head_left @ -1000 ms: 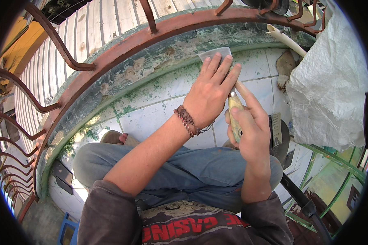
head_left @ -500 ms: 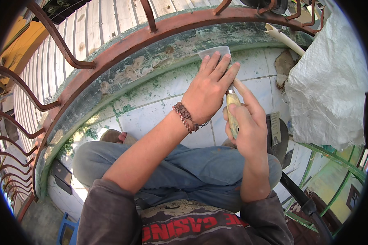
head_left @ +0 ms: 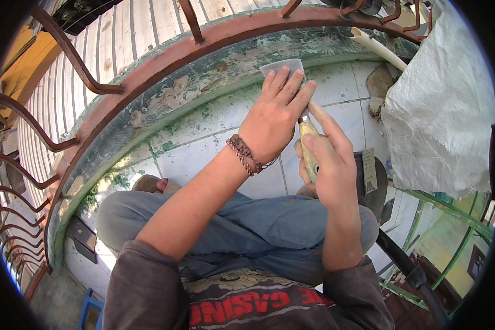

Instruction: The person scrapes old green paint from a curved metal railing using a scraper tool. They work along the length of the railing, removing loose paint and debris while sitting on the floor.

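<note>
Head view: a seated person is holding a scraper [head_left: 307, 132] in the middle of the scene, just in front of the curved wall [head_left: 173, 88].
Right hand [head_left: 334, 165]: its fingers are wrapping the handle, forefinger lying extended along the scraper.
Left hand [head_left: 268, 116]: its fingers are lying flat and loosely spread on the blade [head_left: 291, 62], unclenched.
Blade: it is pointing far, overlapping the wall's green foot; whether its edge is touching, I cannot tell.
Wall paint: bare grey patches are showing among dark green, so some coat appears to be off and much seems left along the curve.
Flecks [head_left: 165, 147]: green bits are lying on the floor [head_left: 203, 159], thickest toward the wall's foot.
In the way: the left hand is hiding most of the blade; the rail [head_left: 148, 71] is running above the wall.
Far right: a pipe [head_left: 377, 48] is leaning near the wall, and a white sack [head_left: 440, 115] is crowding that side.
Near right: a green frame [head_left: 451, 209] is standing beyond the right knee.
</note>
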### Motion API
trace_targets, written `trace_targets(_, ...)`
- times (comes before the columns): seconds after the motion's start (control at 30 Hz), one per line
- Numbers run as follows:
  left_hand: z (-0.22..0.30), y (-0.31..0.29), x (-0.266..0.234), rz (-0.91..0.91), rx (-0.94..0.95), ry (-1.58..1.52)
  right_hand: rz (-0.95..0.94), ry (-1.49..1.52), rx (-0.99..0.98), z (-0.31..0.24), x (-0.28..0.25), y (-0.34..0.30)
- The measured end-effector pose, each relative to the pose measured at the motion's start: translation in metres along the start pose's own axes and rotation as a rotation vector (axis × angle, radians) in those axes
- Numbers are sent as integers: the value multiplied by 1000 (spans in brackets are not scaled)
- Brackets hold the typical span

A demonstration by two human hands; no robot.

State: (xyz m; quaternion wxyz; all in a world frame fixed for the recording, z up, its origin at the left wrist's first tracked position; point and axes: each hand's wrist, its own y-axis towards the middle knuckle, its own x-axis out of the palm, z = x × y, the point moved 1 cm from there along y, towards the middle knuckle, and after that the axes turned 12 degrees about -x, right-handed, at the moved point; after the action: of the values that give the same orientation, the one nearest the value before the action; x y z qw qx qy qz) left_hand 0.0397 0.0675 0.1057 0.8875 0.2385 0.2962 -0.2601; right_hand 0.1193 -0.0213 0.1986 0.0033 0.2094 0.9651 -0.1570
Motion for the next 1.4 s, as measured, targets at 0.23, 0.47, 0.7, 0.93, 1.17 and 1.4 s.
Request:
trace_targets(0.23, 1, -1, 1, 6, 3, -11, 30, 19, 48, -2, -1, -1)
trace_targets(0.47, 3, -1, -1, -7, 1, -2, 7, 3, 37, -5, -4, -1)
trace_targets(0.7, 5, -4, 0, -8, -7, 5, 18, -6, 69, -7, -5, -3)
trace_targets(0.93, 6, 0, 0, 7, 2, 10, -11, 2, 29, -9, -9, 0)
trace_targets(1.17, 2, 0, 2, 25, -3, -12, 9, 15, 36, -5, -4, 1)
trace_targets(1.4, 7, 1, -1, 45, 17, -27, 2, -16, 28, -15, -11, -1)
